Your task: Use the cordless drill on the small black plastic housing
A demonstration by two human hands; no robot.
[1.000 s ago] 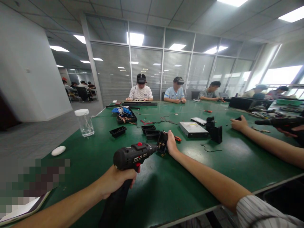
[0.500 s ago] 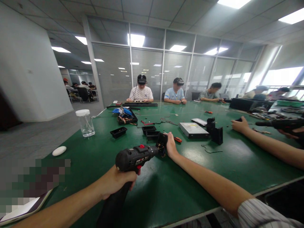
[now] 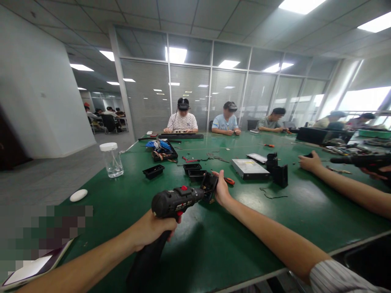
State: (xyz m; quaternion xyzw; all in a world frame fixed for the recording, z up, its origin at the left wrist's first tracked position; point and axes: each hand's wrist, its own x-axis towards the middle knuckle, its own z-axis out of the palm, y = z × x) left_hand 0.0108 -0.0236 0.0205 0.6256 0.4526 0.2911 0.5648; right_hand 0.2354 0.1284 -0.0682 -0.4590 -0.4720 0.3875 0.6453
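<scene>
My left hand [image 3: 154, 229] grips the handle of a black cordless screwdriver [image 3: 174, 202] with a red switch on top. Its nose points at a small black part [image 3: 209, 185] held upright on the green table [image 3: 195, 248]. My right hand [image 3: 222, 190] is closed round that black part from the right side. Two black trays [image 3: 193, 170] lie just beyond the part.
A silver disc drive [image 3: 249, 168] and black brackets [image 3: 279, 171] sit right of centre. A clear jar [image 3: 111, 159] and a white oval object [image 3: 78, 195] stand left. A neighbour's arm [image 3: 339, 184] and screwdriver [image 3: 363, 160] reach in from the right. Several people sit at the far end.
The view has shifted slightly. My right hand has tipped the black part a little and the screwdriver has stayed pressed to it.
</scene>
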